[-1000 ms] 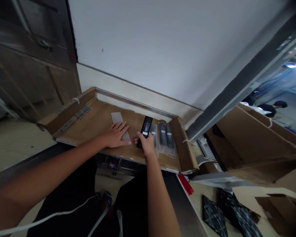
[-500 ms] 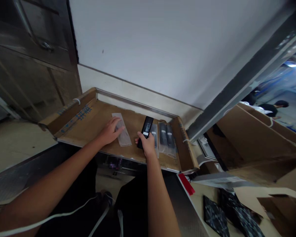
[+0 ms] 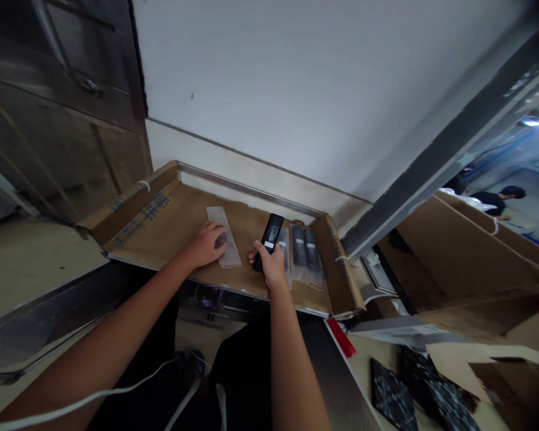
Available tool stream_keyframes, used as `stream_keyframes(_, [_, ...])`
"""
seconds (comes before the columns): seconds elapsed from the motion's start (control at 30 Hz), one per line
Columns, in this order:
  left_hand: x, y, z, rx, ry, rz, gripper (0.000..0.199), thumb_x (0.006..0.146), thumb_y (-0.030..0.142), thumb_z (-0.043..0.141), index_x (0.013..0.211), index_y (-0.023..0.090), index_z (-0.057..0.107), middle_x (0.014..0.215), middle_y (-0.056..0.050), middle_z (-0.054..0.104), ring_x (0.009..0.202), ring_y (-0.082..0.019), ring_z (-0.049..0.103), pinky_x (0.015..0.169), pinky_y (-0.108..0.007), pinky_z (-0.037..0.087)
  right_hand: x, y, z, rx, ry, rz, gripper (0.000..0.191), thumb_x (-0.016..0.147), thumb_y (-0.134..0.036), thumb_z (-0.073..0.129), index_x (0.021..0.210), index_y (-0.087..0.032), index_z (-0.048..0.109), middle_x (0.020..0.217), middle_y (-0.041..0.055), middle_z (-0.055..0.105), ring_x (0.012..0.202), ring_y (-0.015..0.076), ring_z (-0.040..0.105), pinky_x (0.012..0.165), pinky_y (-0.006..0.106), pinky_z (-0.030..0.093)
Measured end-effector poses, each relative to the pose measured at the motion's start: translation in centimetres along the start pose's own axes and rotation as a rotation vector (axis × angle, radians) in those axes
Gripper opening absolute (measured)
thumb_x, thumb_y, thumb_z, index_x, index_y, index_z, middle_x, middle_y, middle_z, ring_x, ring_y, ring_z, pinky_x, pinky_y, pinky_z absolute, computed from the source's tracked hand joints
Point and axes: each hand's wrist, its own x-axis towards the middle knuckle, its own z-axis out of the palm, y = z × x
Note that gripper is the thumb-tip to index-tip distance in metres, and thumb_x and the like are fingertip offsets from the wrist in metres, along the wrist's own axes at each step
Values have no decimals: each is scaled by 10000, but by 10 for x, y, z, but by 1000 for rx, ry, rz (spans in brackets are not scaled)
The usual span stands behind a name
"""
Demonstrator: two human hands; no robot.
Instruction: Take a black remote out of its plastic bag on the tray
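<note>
My right hand (image 3: 272, 263) is closed around a long, flat black remote control (image 3: 273, 227), which has a small white label and faint print on its upward side. To its left, my left hand (image 3: 207, 244) rests on a frosted plastic bag (image 3: 230, 254), its fingers curled in against the surface. Whether that bag is single or stacked I cannot tell. Just right of the right hand lies a bagged black piece (image 3: 284, 242), partly covered by the hand. Beside it, two more dark pieces in clear bags (image 3: 306, 254) lie side by side.
A shallow cardboard tray (image 3: 179, 221) with raised sides stands against the white wall (image 3: 260, 90). Large cardboard boxes (image 3: 467, 251) are at the right, with a red strip (image 3: 341, 337) and dark patterned bags (image 3: 393, 389) lower down. Another person (image 3: 498, 200) is far back.
My left hand's fingers have gone from spread flat on the plastic bag to curled, and the hand has slid slightly toward me. My right hand still holds the remote control.
</note>
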Motion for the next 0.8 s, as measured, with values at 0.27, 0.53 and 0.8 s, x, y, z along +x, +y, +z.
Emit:
stream_keyframes(0.27, [-1,0,0,-15,16,-38,243,814,245,573,1043,208,647,1221,-97,593,1193,-266,523,1069,-430,436,-1,0,0,-8,-3,4,393,707,-450,767,870,-192,519,568,6,669,456,163,632,423,234,517])
stream_keyframes(0.53, [0,-3,3,-14,32,-25,239,811,231,576,1038,189,636,1208,-95,592,1180,-258,518,1066,-422,424,0,0,1,-8,6,13,398,703,-438,768,875,-193,505,551,-4,661,452,168,633,413,235,514])
stream_keyframes(0.8, [0,-3,1,-2,8,-37,274,794,174,537,1052,191,629,1199,-89,592,1184,-244,518,1074,-400,420,1,3,0,-7,-5,-4,373,717,-434,760,870,-190,524,566,-2,665,460,161,632,422,234,517])
